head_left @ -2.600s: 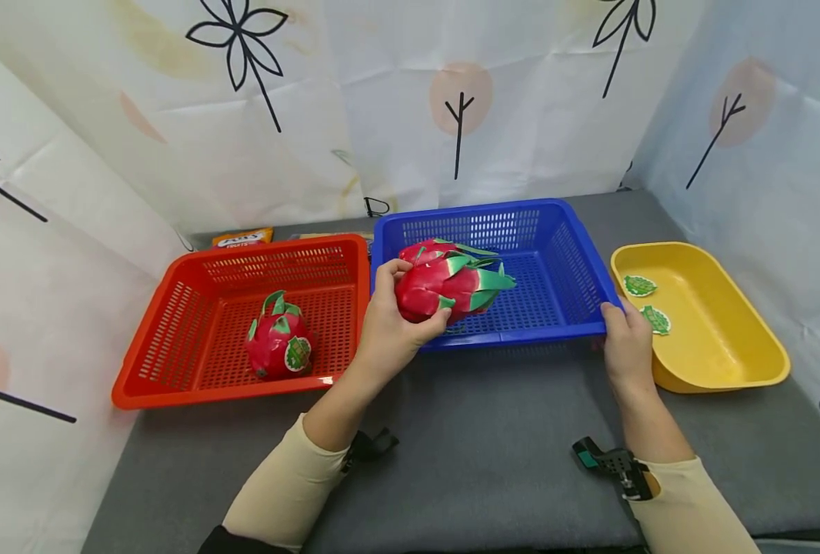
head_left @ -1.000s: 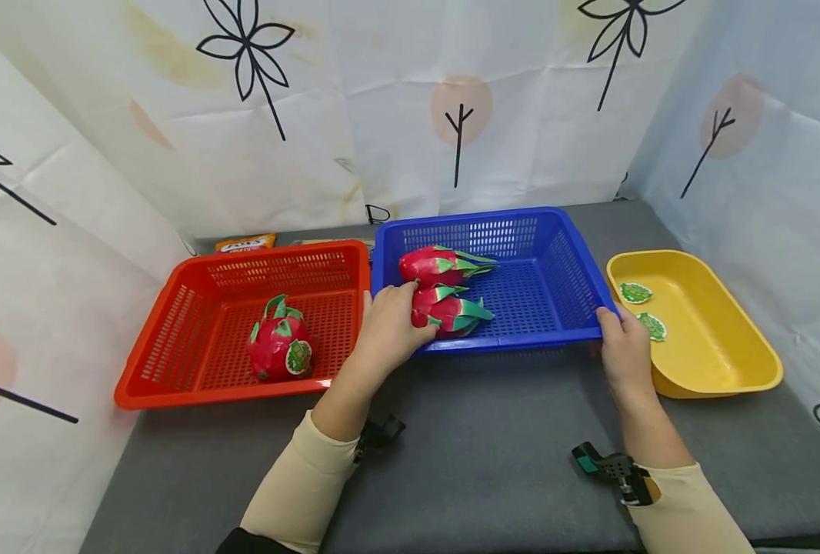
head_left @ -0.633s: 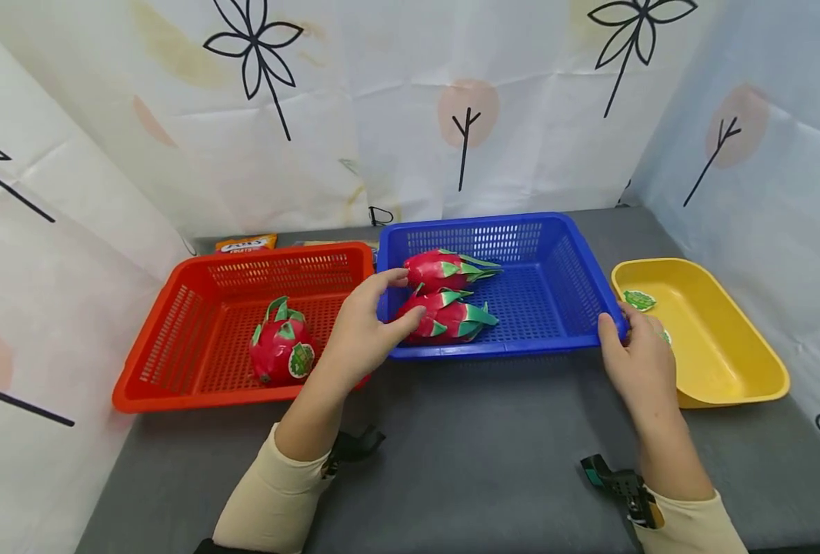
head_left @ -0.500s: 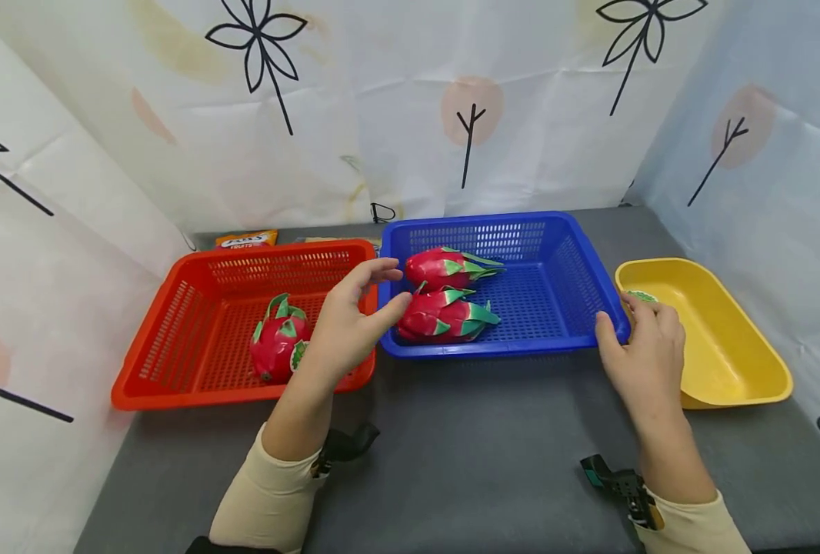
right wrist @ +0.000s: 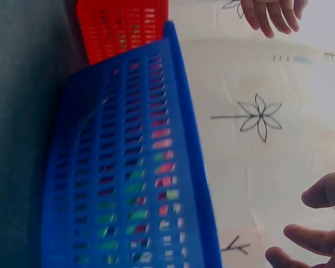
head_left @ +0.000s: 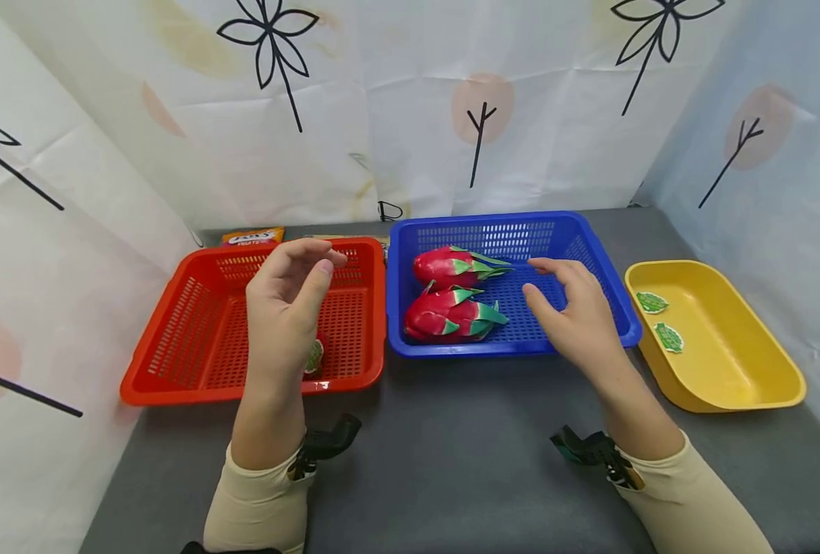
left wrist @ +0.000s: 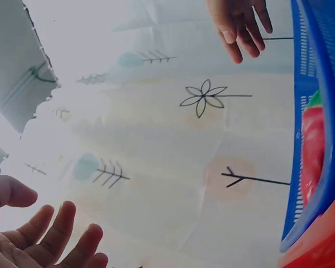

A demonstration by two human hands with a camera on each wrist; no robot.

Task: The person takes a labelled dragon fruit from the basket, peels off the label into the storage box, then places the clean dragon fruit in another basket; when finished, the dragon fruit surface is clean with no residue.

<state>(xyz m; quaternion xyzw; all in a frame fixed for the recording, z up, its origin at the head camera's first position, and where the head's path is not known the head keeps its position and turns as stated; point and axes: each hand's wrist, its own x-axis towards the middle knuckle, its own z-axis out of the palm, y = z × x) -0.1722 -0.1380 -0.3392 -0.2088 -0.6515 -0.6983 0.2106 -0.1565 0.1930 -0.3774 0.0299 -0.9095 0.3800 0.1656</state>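
My left hand point(head_left: 281, 308) hovers over the red basket point(head_left: 175, 395), fingers loosely bent and holding nothing. It covers most of a dragon fruit in that basket, leaving a green-and-white sticker point(head_left: 315, 356) and a sliver of red skin. Two more dragon fruits lie in the left part of the blue basket point(head_left: 479, 349): one behind point(head_left: 445, 266), one in front point(head_left: 438, 317). Over the blue basket's front right side is my right hand point(head_left: 579, 315), thumb and fingers apart with nothing between them. In the left wrist view, the left hand point(left wrist: 47, 237) is likewise bare.
A yellow bin point(head_left: 735, 346) stands at the right, with two green leaf-pattern stickers point(head_left: 652, 302) on its inner left side. An orange packet point(head_left: 254, 236) lies behind the red basket. Printed cloth point(head_left: 410, 138) walls in the grey table point(head_left: 451, 462).
The left hand has let go of the front dragon fruit in the blue basket and moved left and up. My right hand has left the blue basket's corner and moved left.
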